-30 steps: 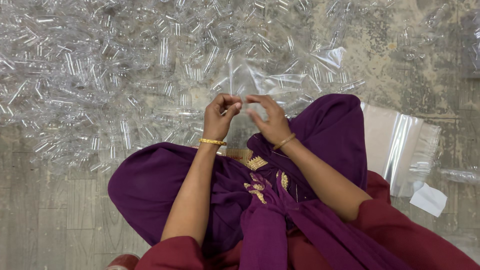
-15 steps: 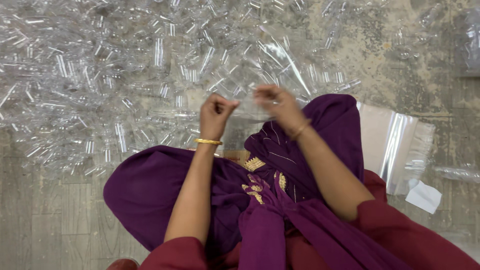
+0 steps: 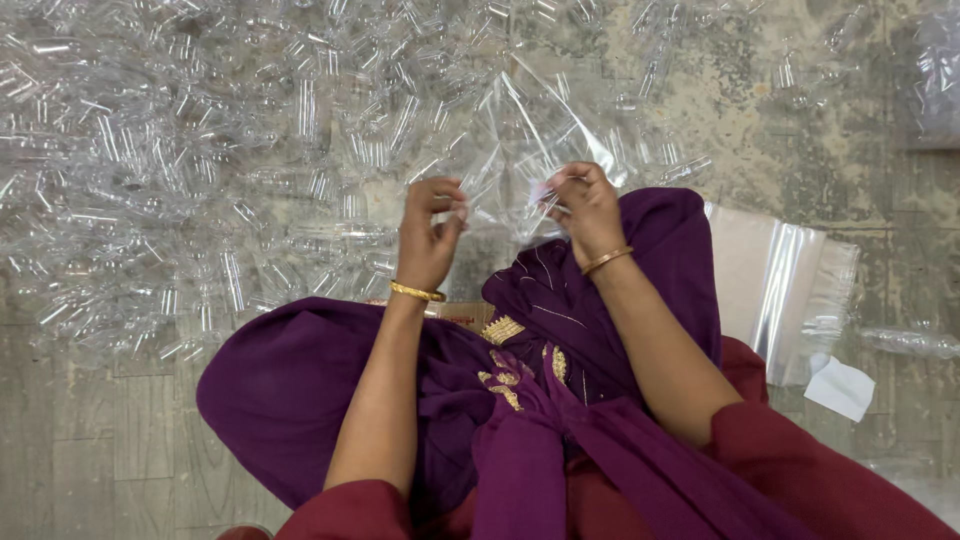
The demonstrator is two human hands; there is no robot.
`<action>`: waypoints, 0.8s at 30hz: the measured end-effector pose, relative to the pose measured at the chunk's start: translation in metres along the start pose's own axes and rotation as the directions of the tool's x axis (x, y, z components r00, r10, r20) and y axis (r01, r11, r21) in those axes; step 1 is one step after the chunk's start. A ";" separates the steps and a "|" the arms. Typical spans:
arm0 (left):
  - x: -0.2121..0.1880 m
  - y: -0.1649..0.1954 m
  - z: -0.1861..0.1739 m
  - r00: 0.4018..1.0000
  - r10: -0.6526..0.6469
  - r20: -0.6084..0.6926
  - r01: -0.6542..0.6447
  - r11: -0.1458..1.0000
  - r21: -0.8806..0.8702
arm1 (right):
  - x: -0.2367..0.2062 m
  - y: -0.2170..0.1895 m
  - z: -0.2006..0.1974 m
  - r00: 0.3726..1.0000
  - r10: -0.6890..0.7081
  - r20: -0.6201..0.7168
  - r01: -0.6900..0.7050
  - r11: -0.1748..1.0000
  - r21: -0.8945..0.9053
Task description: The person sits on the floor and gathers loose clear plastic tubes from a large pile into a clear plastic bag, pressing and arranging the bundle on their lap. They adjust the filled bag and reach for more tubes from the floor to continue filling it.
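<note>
A heap of clear plastic tubes (image 3: 200, 170) covers the floor (image 3: 780, 160) at your left, and your left hand (image 3: 428, 238) and right hand (image 3: 585, 208), held apart, each pinch a thin transparent plastic bag (image 3: 520, 150) stretched between them above your purple cloth (image 3: 300, 390).

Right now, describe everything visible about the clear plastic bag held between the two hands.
The clear plastic bag is thin, glossy and creased, see-through to the floor. It is stretched between the left hand and the right hand, each pinching one lower corner, its upper part rising away from the person over the scattered clear tubes.
</note>
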State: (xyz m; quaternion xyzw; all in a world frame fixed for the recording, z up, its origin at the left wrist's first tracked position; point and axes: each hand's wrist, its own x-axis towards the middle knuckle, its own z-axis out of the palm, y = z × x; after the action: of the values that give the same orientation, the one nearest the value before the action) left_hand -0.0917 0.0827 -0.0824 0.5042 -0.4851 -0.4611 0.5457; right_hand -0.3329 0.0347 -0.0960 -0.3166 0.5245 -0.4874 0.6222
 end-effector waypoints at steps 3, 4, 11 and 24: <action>-0.006 0.006 0.002 0.982 0.084 0.171 -0.086 0.996 0.009 | -0.007 0.014 0.021 0.990 -0.084 0.114 0.097 0.989 -0.110; -0.008 0.006 0.001 0.968 0.108 0.228 -0.116 0.993 0.021 | -0.008 0.019 0.027 0.980 -0.119 0.162 0.144 0.978 -0.151; -0.010 -0.016 -0.002 0.988 -0.130 0.083 0.065 0.838 0.541 | -0.009 0.038 0.025 0.930 -0.258 0.262 0.361 0.773 -0.522; -0.022 0.009 -0.017 0.988 -0.113 -0.105 0.155 0.731 0.665 | -0.073 -0.045 0.025 0.603 -0.608 0.516 0.720 0.137 -0.680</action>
State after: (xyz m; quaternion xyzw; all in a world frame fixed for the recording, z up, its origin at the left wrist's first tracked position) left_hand -0.0766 0.1072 -0.0751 0.7133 -0.5649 -0.2792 0.3068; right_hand -0.3197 0.0855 -0.0236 -0.8004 0.4556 -0.3677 0.1287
